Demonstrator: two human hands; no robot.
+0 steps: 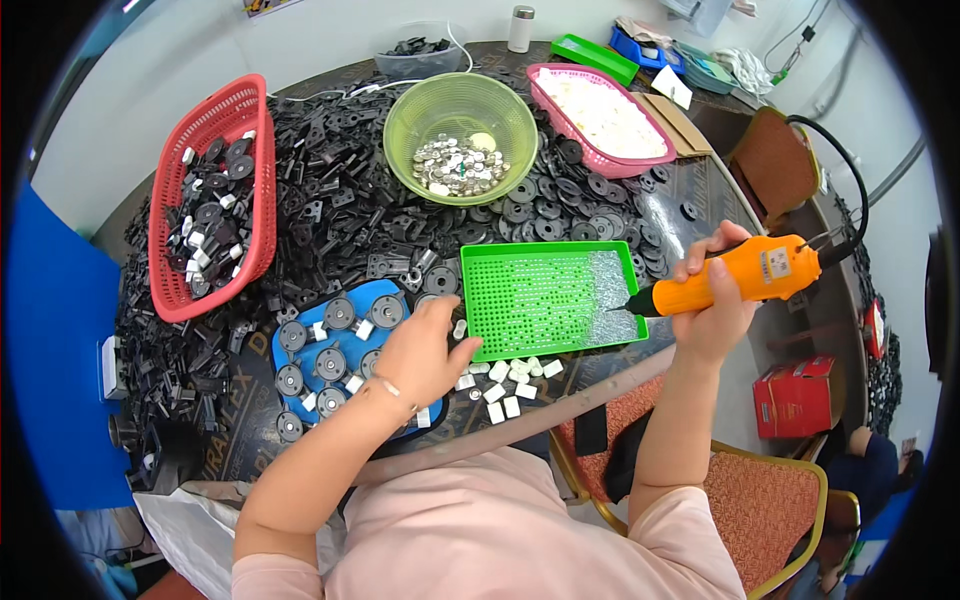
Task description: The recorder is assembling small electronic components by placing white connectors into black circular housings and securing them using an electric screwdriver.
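My right hand is wrapped round an orange electric screwdriver. Its black nose and thin bit point left, over the right end of a green perforated tray. Small silvery screws lie in that tray, heaped at its right end. Between the tray and a blue mat, my left hand reaches forward with thumb and fingers apart. Its fingertips are at a black round part, partly hidden beneath them. On the mat sit several black round parts with white blocks beside some of them.
Loose white blocks lie in front of the tray. Black plastic parts are heaped across the table. Around them stand a red basket, a yellow-green colander of metal pieces and a pink basket of white pieces. A cable trails from the screwdriver.
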